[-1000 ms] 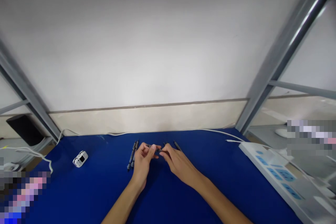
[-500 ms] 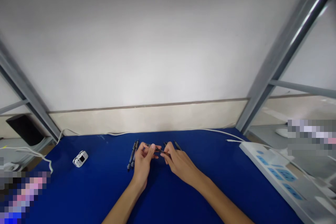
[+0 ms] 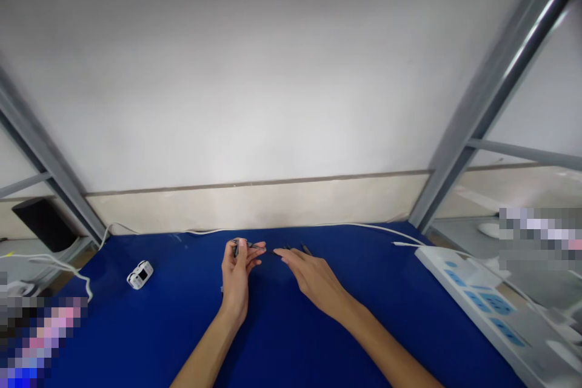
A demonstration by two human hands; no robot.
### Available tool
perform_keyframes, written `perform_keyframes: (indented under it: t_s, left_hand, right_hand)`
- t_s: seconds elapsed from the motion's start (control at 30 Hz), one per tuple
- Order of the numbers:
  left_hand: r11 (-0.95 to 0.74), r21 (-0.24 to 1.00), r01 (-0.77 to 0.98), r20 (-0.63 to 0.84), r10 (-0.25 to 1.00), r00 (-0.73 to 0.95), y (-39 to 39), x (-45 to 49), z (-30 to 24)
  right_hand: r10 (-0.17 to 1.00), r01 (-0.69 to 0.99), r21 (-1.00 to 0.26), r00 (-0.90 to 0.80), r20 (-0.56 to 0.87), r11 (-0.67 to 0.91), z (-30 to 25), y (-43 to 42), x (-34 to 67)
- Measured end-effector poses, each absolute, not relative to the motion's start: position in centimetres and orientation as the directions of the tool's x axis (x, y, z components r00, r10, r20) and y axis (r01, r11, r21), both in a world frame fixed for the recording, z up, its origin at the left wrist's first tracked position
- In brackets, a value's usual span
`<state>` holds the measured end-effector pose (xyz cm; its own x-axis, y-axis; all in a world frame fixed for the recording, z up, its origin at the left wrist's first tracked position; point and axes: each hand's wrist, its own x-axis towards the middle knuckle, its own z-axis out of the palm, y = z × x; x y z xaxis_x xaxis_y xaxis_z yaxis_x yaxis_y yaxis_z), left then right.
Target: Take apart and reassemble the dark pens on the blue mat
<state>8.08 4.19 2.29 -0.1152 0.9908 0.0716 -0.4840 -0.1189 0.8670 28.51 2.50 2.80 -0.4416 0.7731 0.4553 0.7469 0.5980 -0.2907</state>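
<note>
My left hand (image 3: pixel 235 273) is closed around a dark pen (image 3: pixel 257 247), thumb on top, with the pen's front end pointing right. My right hand (image 3: pixel 307 273) pinches a thin dark rod, like a pen refill (image 3: pixel 271 252), between thumb and fingertips. The rod lines up with the pen's front end; whether they touch is too small to tell. Behind my right fingers lie dark pen pieces (image 3: pixel 306 249), partly covered. More dark pens lie under and behind my left hand, nearly all hidden.
A small white device with a dark screen (image 3: pixel 140 274) lies on the blue tabletop (image 3: pixel 173 327) at the left. A white cable (image 3: pixel 218 231) runs along the back edge. At the right stands a white power strip (image 3: pixel 473 300). Grey metal posts (image 3: pixel 473 115) flank the table.
My left hand has moved left with the pen, now covering most of the pens there. My right hand stays nearby, its fingers straighter, and the thin rod shows in the wider gap between the hands.
</note>
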Motion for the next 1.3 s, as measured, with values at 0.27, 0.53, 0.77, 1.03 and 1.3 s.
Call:
perform_keyframes:
  t_s: [0.27, 0.53, 0.77, 1.03, 1.3]
  left_hand:
    - [-0.114, 0.869, -0.482, 0.072, 0.992, -0.104, 4.0, 7.9, 2.9]
    - [-0.102, 0.883, -0.457, 0.095, 0.995, -0.039, 3.7, 8.2, 2.8]
    - [-0.125, 0.858, -0.498, 0.078, 0.99, -0.114, 4.3, 7.8, 2.4]
    - [-0.13, 0.866, -0.483, 0.09, 0.99, -0.106, 4.1, 7.8, 2.7]
    - [-0.069, 0.926, -0.37, 0.117, 0.987, 0.108, 3.3, 9.1, 2.3]
  right_hand:
    - [0.785, 0.748, -0.309, -0.433, 0.442, 0.587, 2.4, 2.6, 28.8]
    - [0.786, 0.759, -0.293, -0.432, 0.441, 0.582, 2.8, 2.4, 28.5]
    - [0.78, 0.741, -0.383, -0.297, 0.55, 0.552, 3.1, 2.3, 28.6]
    - [0.792, 0.712, -0.422, -0.314, 0.523, 0.561, 3.5, 2.2, 28.6]
    - [0.817, 0.688, -0.474, -0.325, 0.477, 0.55, 3.1, 1.8, 28.3]
